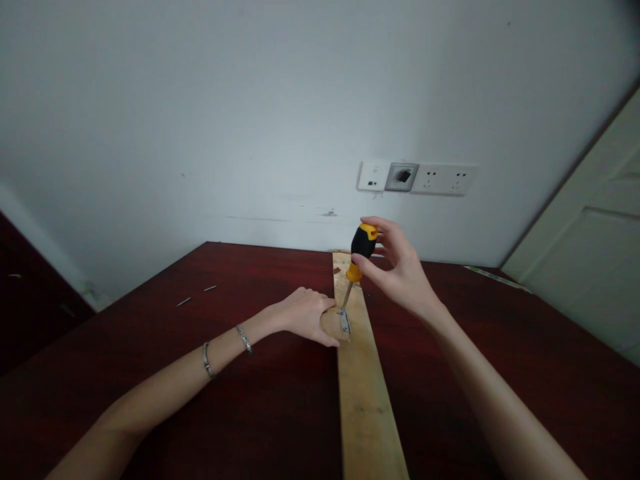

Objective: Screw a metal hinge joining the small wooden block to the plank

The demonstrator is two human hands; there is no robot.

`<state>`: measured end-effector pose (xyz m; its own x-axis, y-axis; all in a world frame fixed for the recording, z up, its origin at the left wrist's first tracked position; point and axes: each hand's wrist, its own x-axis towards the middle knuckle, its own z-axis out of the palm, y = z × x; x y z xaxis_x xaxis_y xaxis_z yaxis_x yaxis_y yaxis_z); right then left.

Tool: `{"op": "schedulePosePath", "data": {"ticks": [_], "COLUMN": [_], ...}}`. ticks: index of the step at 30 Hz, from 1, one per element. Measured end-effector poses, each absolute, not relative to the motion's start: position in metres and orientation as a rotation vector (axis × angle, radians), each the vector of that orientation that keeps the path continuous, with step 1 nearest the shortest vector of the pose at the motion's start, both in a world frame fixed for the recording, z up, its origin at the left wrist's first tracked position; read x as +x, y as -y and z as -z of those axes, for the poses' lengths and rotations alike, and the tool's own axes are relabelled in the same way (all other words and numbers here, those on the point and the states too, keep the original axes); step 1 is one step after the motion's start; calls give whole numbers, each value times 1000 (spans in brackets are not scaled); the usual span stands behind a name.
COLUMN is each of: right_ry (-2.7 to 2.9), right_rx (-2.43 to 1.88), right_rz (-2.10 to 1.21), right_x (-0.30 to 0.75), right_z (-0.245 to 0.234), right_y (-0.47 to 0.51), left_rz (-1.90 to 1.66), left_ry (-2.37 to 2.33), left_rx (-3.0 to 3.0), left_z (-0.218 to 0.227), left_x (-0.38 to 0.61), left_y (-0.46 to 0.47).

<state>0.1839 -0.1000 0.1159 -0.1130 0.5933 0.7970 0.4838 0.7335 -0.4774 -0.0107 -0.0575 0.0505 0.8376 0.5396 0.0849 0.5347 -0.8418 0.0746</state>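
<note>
My right hand [403, 277] grips the black and yellow handle of a screwdriver [363, 243], fingers around its upper part. The screwdriver leans slightly, its shaft running down to a small metal plate [345, 322], perhaps a hinge. That plate lies over a long pale wooden board [367, 387] and a small tan wooden piece [329, 324] at the board's left edge. Thumb and fingers of my left hand [306, 315] are closed around this small piece. The screwdriver's tip meets the plate's far end; any screw under it is too small to make out.
Two loose screws [184, 302] lie on the dark red table [240, 413] to the left. Behind the table stands a white wall with a row of sockets [444, 179]. A thin printed strip [497, 277] lies at the back right, near a pale door [595, 247].
</note>
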Motion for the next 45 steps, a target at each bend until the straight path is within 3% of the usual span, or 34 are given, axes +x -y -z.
{"op": "schedulePosePath", "data": {"ticks": [45], "right_ry": [1661], "right_rx": [-860], "right_rz": [-111], "right_x": [181], "right_z": [-112], "right_y": [95], "left_rz": [-192], "left_ry": [-868], "left_rx": [2969], "left_z": [-51], "left_x": [-13], "left_y": [56]}}
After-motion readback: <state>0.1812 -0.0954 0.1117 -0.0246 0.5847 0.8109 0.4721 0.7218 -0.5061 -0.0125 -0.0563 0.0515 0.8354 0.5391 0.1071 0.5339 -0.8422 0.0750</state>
